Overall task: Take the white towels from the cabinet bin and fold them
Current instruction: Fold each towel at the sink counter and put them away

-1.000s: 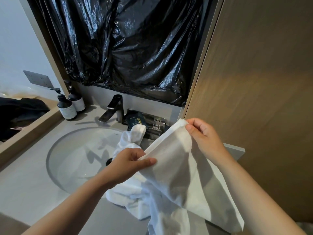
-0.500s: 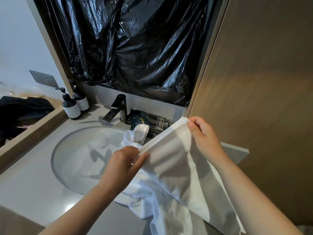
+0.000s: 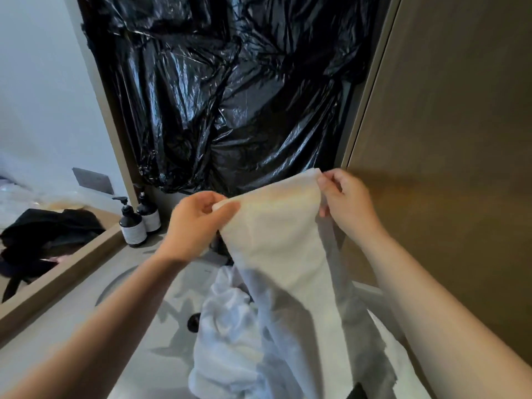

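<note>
Right now a thin white cloth towel (image 3: 276, 234) is held up above the round grey sink basin (image 3: 178, 312), stretched by its top edge between both hands. The left hand (image 3: 198, 223) pinches the left corner, with its fingers (image 3: 211, 198) curled over the cloth and the thumb pressed against it. The right hand (image 3: 345, 205) pinches the right corner between thumb and curled fingers (image 3: 331, 180). From that edge the towel hangs down in a long tilted drop, and its lower part reaches a crumpled heap of white towels (image 3: 227, 326) lying in the basin, just beside the dark drain (image 3: 193, 322). The basin is set into a pale grey stone tabletop (image 3: 72, 306). Two dark pump bottles with white labels (image 3: 131, 226) stand upright side by side at the tabletop's back left corner. Behind the hands hangs a crinkled glossy black plastic sheet (image 3: 230, 96), and a brown wooden cabinet panel (image 3: 449, 139) fills the right side. A heap of black fabric (image 3: 49, 231) lies beyond the ledge on the left.
</note>
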### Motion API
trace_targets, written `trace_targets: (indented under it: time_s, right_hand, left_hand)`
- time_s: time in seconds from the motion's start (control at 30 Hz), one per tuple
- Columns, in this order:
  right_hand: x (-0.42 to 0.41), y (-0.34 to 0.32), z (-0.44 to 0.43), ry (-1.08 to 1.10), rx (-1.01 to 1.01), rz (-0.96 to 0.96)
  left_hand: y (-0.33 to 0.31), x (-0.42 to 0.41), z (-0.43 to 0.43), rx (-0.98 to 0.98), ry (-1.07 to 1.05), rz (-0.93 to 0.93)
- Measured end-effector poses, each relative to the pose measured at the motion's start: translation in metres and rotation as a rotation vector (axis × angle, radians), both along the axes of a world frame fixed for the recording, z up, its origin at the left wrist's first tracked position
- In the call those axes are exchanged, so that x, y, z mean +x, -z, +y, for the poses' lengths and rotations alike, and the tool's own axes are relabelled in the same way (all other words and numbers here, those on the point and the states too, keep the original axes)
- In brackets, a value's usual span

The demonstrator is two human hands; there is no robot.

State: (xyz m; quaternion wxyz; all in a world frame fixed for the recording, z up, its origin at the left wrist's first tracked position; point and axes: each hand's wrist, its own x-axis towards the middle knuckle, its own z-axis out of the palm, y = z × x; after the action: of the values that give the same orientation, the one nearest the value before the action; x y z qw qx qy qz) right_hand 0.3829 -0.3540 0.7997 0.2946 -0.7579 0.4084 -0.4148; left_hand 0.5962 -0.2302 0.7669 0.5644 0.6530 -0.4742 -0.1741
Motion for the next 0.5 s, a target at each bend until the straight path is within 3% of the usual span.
trace_targets:
  time_s: [0.17, 0.5]
  right_hand:
    - [0.038, -0.046, 0.001, -0.182, 0.243, -0.366]
    - [0.079, -0.108, 0.0, -0.392, 0.132, -0.664]
  left_hand:
    - [-0.051, 0.019, -0.004, -0.224, -0.041, 0.226]
    - [-0.132, 0.045, 0.003, -0.527, -0.136, 0.029]
